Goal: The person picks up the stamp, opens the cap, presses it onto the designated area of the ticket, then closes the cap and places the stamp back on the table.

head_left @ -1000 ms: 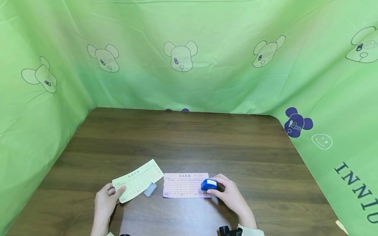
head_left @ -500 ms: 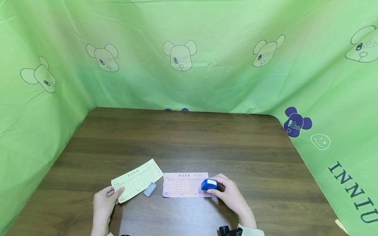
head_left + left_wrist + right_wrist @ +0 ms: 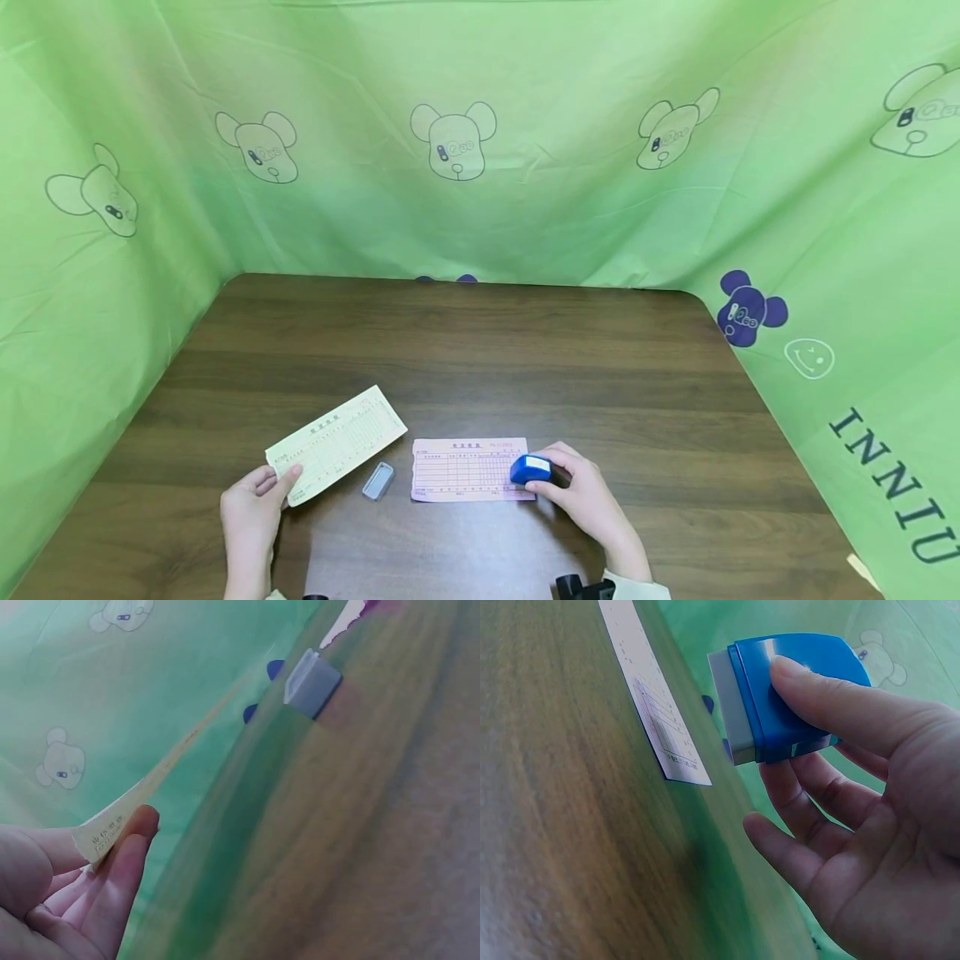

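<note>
In the head view my left hand (image 3: 251,510) pinches the lower left corner of a pale yellow printed receipt slip (image 3: 339,440). Seen nearly edge-on in the left wrist view, the slip (image 3: 124,812) passes between thumb and fingers and stands up off the table. My right hand (image 3: 588,496) grips a blue self-inking stamp (image 3: 530,468) by its sides. Its pale stamping end faces the table, with a gap beneath it in the right wrist view. A pink receipt slip (image 3: 457,471) lies flat, its right end under the stamp in the head view. Between the slips rests a grey translucent stamp cap (image 3: 378,482).
The dark wooden table (image 3: 480,358) stretches back to a green curtain (image 3: 360,225) with mouse-head prints, which also closes both sides. Light reflects off the tabletop in front of the pink slip. A black wrist mount (image 3: 585,587) sits at my right sleeve.
My left hand has drawn the yellow slip left and away from the pink one, uncovering the stamp cap's side. The right hand and stamp have stayed in place.
</note>
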{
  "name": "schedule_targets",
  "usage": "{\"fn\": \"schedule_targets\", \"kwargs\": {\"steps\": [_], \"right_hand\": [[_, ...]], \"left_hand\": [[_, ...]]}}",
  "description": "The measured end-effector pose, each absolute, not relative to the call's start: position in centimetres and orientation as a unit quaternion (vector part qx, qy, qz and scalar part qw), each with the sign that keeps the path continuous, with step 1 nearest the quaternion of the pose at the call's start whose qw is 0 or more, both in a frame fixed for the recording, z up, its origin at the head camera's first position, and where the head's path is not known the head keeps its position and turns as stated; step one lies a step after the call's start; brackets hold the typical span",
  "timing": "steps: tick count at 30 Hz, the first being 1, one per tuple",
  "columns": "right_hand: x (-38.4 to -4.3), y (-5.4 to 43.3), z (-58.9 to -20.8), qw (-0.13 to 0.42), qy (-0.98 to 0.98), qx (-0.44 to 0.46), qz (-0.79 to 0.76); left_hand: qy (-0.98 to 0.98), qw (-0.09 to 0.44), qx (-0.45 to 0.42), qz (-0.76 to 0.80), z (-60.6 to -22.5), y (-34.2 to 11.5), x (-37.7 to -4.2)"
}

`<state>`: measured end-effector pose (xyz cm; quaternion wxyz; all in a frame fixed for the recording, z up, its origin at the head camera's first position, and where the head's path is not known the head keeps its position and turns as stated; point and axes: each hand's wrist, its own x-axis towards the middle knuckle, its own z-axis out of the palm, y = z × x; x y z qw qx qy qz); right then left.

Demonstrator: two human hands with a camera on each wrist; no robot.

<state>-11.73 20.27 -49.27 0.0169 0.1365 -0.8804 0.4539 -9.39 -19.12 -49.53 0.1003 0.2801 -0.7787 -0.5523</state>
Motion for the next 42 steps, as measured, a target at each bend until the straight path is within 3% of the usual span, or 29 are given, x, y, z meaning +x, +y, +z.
{"fn": "schedule_targets", "kwargs": {"steps": [15, 30, 42], "right_hand": [[-11.6, 20.5, -49.3, 0.003, -0.883, 0.12, 0.454], [-11.3, 21.0, -49.4, 0.019, -0.874, 0.125, 0.468], [-11.1, 21.6, -49.1, 0.014, -0.863, 0.123, 0.491]], "left_hand": [[-0.77, 0.136, 0.246, -0.573, -47.9, -17.4, -10.3], [-0.785, 0.074, 0.194, -0.584, -47.0, -13.5, -11.5], [-0.813, 0.067, 0.136, -0.562, -47.2, -11.3, -11.7]]}}
